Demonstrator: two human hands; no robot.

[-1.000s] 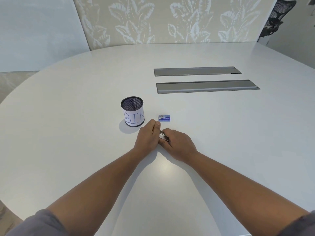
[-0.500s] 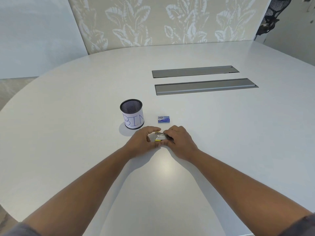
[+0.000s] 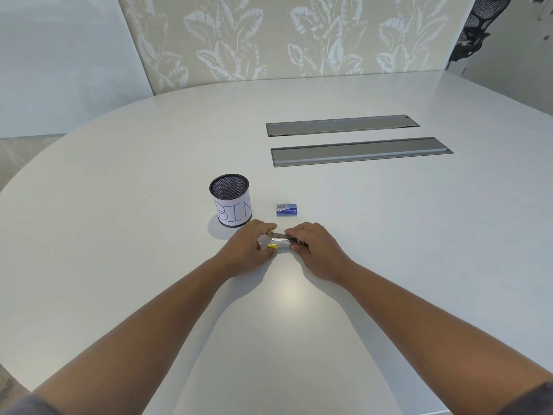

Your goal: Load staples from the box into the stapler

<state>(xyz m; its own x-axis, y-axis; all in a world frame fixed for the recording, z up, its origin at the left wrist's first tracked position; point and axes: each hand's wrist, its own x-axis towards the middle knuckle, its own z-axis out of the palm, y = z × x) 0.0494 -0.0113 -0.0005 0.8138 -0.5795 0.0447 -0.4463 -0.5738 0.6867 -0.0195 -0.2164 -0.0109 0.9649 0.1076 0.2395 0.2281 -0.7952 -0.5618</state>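
A small metal stapler (image 3: 282,239) with yellow ends lies on the white table (image 3: 119,235), held between both hands. My left hand (image 3: 250,250) pinches its left, yellow-tipped end. My right hand (image 3: 317,247) grips its right end and hides that part. The stapler's two arms look spread apart, with bright metal showing between them. A small blue staple box (image 3: 287,210) lies closed on the table just beyond the hands, touched by neither hand.
A black mesh cup (image 3: 229,199) with a paper label reading "BIN" stands left of the staple box. Two long grey cable hatches (image 3: 359,151) are set into the table farther back. A black office chair (image 3: 475,28) stands at the far right.
My hands have drawn apart along the stapler, baring its metal middle and yellow ends. The staple box and the cup have stayed where they were.
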